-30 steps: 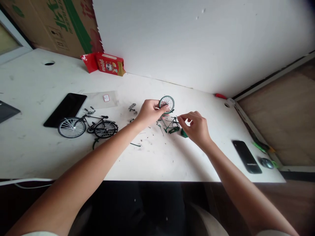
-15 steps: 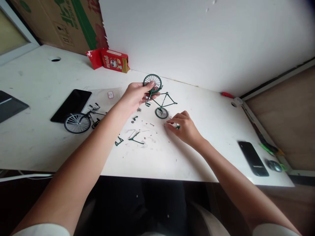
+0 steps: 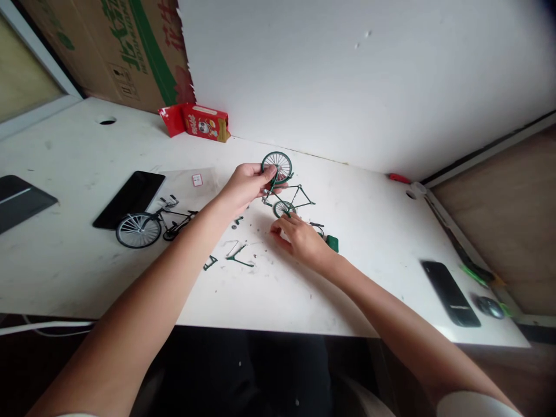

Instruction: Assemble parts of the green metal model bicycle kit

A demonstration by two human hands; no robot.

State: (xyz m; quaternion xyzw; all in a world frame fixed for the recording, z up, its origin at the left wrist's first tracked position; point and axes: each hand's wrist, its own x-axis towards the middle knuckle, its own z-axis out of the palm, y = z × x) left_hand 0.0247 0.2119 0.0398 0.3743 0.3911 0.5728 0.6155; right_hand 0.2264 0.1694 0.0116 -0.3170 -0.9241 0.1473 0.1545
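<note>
My left hand (image 3: 245,185) is closed on the front wheel of a small green model bicycle (image 3: 284,188), holding it tilted above the white table (image 3: 78,156). Just below the bicycle's rear wheel, my right hand (image 3: 297,237) rests on the table with curled fingers; whether it holds a small part I cannot make out. Loose green and metal parts (image 3: 237,252) lie scattered below the hands. A small green block (image 3: 332,243) lies beside my right hand.
A black model bicycle (image 3: 150,223) lies at the left beside a black phone (image 3: 130,198) and a clear plastic bag (image 3: 191,180). A red snack box (image 3: 197,121) and a cardboard box (image 3: 121,46) stand at the back. Another phone (image 3: 450,284) and a mouse (image 3: 489,307) lie at the right.
My right hand slid left along the table to just under the green bicycle's rear wheel. My left hand lowered the green bicycle slightly. The view shifted a little.
</note>
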